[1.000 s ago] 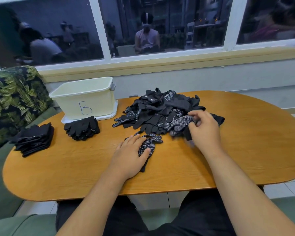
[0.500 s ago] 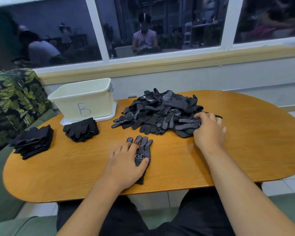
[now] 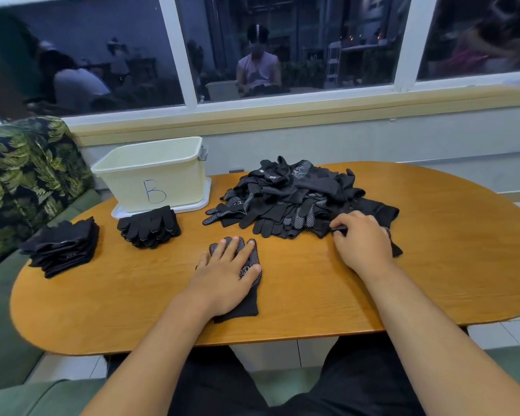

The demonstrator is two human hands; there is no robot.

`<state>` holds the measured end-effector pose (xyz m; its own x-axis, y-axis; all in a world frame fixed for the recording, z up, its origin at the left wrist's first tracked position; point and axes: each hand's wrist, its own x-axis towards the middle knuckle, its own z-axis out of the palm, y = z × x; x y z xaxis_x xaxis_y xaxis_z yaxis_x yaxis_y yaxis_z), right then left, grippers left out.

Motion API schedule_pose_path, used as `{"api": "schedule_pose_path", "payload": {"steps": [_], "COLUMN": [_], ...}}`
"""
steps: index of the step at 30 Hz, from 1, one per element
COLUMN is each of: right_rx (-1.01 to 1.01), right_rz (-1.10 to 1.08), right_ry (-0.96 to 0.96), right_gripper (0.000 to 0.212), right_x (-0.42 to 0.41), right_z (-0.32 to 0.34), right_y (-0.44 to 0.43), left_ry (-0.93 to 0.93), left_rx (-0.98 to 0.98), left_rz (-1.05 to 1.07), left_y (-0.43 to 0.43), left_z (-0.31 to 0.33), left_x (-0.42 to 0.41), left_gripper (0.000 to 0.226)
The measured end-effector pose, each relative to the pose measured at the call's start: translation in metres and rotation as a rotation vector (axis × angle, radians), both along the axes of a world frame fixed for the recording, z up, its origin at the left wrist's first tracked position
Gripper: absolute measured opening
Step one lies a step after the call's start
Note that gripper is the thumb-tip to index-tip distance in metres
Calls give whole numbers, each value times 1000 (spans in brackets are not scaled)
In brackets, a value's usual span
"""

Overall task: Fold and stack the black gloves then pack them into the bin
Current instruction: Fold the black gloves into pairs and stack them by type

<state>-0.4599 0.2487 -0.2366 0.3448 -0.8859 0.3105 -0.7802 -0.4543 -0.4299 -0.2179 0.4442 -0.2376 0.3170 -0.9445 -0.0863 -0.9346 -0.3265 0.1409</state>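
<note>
Left hand (image 3: 227,273) is lying flat with the fingers spread, pressing down on the single glove (image 3: 250,298) right in the middle of the desk (image 3: 312,298). That glove runs lengthwise away from the person, with the dotted fingertips pointing at the pile (image 3: 288,199) and the cuff toward the near edge.

Right hand (image 3: 362,241) is over at the pile's near right corner, fingers curled, and it looks like it's pinching the next glove (image 3: 338,229) between thumb and forefinger. I can't tell how much of that glove is buried under the rest.

What matters for the next bit, I'd guess, is that the next glove sits off to the right of the pinned one and a little further back. So it has to come leftward and toward the person, then get lined up along that same axis.

Two folded stacks are waiting, one (image 3: 149,226) just in front of the bin (image 3: 153,181) marked B and one (image 3: 62,246) at the desk's left end.
</note>
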Motion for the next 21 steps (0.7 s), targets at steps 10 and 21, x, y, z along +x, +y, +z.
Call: {"api": "schedule_pose_path", "payload": {"steps": [10, 21], "right_rx": [-175, -293], "right_rz": [-7, 287], "right_ry": [-81, 296], "right_gripper": [28, 36], "right_x": [22, 142], "right_z": [18, 41], "right_y": [18, 23], "left_ry": [-15, 589], "left_rx": [-60, -647], "left_rz": [30, 336], "left_y": [1, 7], "left_z": [-4, 2], "left_x": [4, 19], "left_gripper": [76, 32]}}
